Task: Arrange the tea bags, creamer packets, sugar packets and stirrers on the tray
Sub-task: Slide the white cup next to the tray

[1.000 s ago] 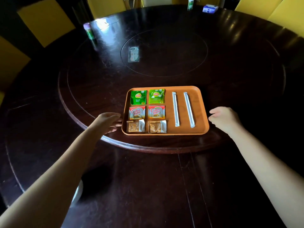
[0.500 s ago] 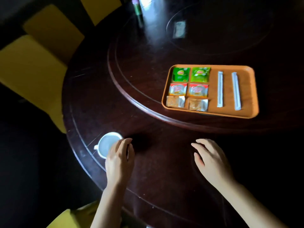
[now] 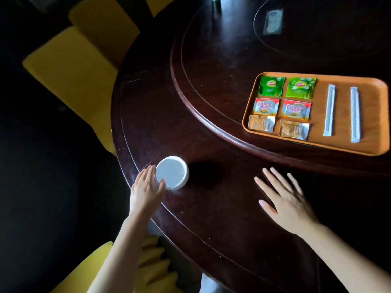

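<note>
Tray (image 3: 378,123), orange, rectangular with rounded corners, resting on the raised inner turntable of a dark round desk (image 3: 211,208), at the right of the head view. Left half of the tray: two green tea bags (image 3: 271,86) side by side in the far row; two creamer packets (image 3: 266,106) in the middle row; two sugar packets (image 3: 261,123) in the near row. Right half: two wrapped stirrers (image 3: 329,109), lying roughly parallel, apart from each other and from the packets. All four kinds appear already set out in order, so the arranging proper looks complete.

Left hand (image 3: 147,190), near the desk's edge, fingers open and curled against the side of a white cup (image 3: 172,175); it touches the cup, but whether the grip has closed cannot be told. Right hand (image 3: 285,200), flat, fingers spread, empty, over the bare desk, well apart from both tray and cup. Yellow chairs (image 3: 69,66) stand round the desk.

Step in hand, as judged: taking up the cup. Advice: close thumb and fingers fully round the wall before lifting, as the cup sits near the desk's edge; keep it upright; if it goes toward the tray, pass clear of the packets so that the rows are not disturbed.
</note>
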Demonstrator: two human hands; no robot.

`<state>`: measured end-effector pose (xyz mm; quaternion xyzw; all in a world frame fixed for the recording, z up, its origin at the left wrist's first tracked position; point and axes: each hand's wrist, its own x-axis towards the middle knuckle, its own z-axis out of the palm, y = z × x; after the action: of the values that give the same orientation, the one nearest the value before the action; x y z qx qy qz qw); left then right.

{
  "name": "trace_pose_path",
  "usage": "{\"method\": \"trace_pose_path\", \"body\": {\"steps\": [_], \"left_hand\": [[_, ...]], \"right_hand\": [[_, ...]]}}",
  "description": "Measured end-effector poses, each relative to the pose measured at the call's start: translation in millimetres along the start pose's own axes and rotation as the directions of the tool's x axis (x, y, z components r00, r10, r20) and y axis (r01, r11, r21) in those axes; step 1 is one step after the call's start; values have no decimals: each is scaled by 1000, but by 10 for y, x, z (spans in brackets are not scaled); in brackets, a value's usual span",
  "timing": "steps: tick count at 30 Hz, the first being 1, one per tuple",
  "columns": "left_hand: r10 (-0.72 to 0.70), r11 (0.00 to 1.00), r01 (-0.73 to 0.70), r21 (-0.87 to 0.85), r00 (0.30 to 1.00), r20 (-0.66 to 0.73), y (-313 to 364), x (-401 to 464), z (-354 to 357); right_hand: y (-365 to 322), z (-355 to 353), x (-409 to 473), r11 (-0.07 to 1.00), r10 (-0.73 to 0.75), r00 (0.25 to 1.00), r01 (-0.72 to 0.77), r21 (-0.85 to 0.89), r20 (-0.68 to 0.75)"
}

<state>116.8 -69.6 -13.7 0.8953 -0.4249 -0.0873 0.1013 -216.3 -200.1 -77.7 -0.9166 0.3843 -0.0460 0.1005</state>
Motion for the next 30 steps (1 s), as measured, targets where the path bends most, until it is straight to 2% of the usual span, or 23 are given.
{"method": "trace_pose_path", "body": {"steps": [4,7,11,15,17,22,30], "left_hand": [[-128,954,122,-273,992,-5,12,-23,-7],[-266,820,259,-511,962,61,-126,-22,9],[-228,733,275,-622,961,155,-199,-88,-8],[-206,506,364,-782,931,300,-139,-230,51],[-228,401,384,-832,921,315,-123,-247,96],[-217,319,341,-884,935,282,-56,-116,93],[46,299,284,-911,949,311,360,589,-220]], "right_hand": [[-19,-31,3,1000,10,1000,-11,13,9],[-15,-33,5,1000,10,1000,-10,17,10],[-2,-19,2,1000,7,1000,-7,-1,25],[0,-23,4,1000,14,999,-14,-8,39],[-2,-30,3,1000,18,999,-18,-6,43],[-16,-34,15,1000,25,998,-25,-2,55],[-7,-37,10,1000,26,999,-27,13,43]]}}
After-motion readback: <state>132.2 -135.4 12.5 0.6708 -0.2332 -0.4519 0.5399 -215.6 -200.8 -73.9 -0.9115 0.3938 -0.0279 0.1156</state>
